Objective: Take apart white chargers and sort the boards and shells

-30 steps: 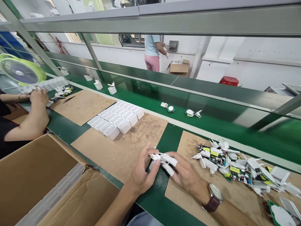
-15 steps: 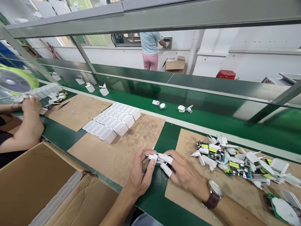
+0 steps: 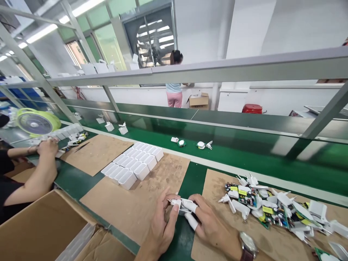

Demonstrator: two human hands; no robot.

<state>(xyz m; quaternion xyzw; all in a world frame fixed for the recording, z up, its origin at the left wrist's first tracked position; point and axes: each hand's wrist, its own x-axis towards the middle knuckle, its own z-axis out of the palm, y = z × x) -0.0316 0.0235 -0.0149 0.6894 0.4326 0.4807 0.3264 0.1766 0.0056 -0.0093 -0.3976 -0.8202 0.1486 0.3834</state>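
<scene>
My left hand (image 3: 164,222) is closed on a white plug piece (image 3: 176,203) with metal pins, held between thumb and fingers. From the other side my right hand (image 3: 210,224), with white covers on the thumb and a finger, grips the same piece. A small grey-white part under it is partly hidden by the fingers. Both hands are above the green strip between two brown boards. Left of them, rows of white open boxes (image 3: 127,177) stand on one board (image 3: 152,188). To the right lies a pile of circuit boards with white plug parts (image 3: 268,204).
A green conveyor (image 3: 152,139) runs behind the boards, carrying a few loose parts. An open cardboard box (image 3: 40,221) stands at front left. A co-worker's arms (image 3: 43,166) are at the left, near a green fan (image 3: 38,121). Another person (image 3: 174,96) stands at the back.
My view has tilted upward, so the bench sits lower in the picture and more wall and window show. Both hands keep their hold on the plug piece.
</scene>
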